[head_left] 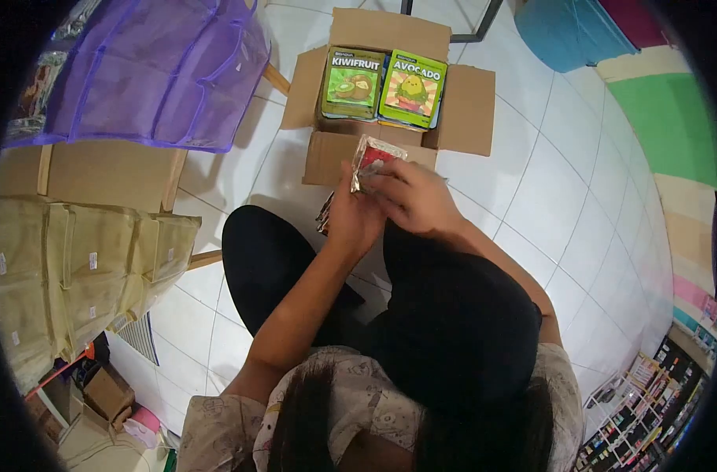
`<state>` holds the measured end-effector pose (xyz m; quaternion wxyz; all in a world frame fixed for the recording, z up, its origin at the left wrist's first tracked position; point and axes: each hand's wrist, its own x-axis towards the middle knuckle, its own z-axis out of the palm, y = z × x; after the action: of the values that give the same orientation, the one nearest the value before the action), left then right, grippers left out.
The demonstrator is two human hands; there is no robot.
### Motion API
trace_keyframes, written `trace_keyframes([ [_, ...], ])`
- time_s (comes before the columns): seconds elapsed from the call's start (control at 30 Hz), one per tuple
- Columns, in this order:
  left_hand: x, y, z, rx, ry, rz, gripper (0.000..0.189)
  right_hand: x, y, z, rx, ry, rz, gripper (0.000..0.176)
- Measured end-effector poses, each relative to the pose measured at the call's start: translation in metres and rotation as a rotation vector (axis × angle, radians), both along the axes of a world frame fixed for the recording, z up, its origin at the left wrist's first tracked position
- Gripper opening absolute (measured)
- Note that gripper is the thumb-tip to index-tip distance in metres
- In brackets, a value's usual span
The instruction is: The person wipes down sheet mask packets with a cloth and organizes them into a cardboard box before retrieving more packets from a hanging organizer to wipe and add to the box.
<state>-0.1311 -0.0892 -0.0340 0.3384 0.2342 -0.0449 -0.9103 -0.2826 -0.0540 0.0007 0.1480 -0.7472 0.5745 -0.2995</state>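
A small red and silver foil packet (376,155) is held upright over the near flap of an open cardboard box (321,149). My left hand (354,214) is closed around its lower left side. My right hand (418,197) has its fingers bent and pressed together against the packet's front, covering its lower right part. Inside the box stand a green kiwifruit packet (352,85) and a lime-green avocado packet (412,89), side by side with more packets behind them. Below my left wrist, more shiny foil packaging (324,214) shows, partly hidden.
A purple fabric organiser (154,71) hangs at the upper left, above a beige pocket organiser (91,267). White floor tiles (587,204) surround my crossed legs. At the upper right stands a blue bin (567,35). A rack of small goods (642,401) is at the lower right.
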Motion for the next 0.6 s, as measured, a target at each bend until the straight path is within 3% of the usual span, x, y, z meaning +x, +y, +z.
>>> trace_keyframes([
  [0.07,0.003,0.003,0.003,0.023,-0.054,0.022,0.055,0.000,-0.002,-0.003,-0.015,-0.032,0.018,0.025],
  [0.1,0.003,0.004,0.008,0.034,-0.081,0.028,0.055,-0.002,-0.005,-0.004,-0.069,0.031,-0.130,0.025],
  [0.2,0.003,0.004,0.012,-0.018,-0.097,0.037,0.056,0.001,-0.006,-0.013,-0.095,-0.127,-0.189,0.026],
  [0.23,0.004,0.004,0.012,-0.051,-0.096,0.039,0.057,0.003,-0.003,-0.015,-0.085,-0.113,-0.025,0.025],
  [0.33,0.010,0.002,0.006,-0.088,-0.094,-0.018,0.057,0.008,0.003,-0.004,0.003,-0.032,0.097,0.027],
  [0.43,0.006,0.004,0.002,0.025,-0.111,0.084,0.051,0.007,-0.009,-0.007,-0.020,-0.259,-0.174,0.030],
  [0.53,0.014,0.004,0.006,-0.031,-0.088,-0.018,0.050,0.014,0.000,-0.002,-0.092,-0.176,0.282,0.032],
  [0.6,0.014,0.011,0.013,-0.017,-0.098,0.032,0.052,0.012,-0.001,-0.013,-0.121,-0.144,0.193,0.031],
])
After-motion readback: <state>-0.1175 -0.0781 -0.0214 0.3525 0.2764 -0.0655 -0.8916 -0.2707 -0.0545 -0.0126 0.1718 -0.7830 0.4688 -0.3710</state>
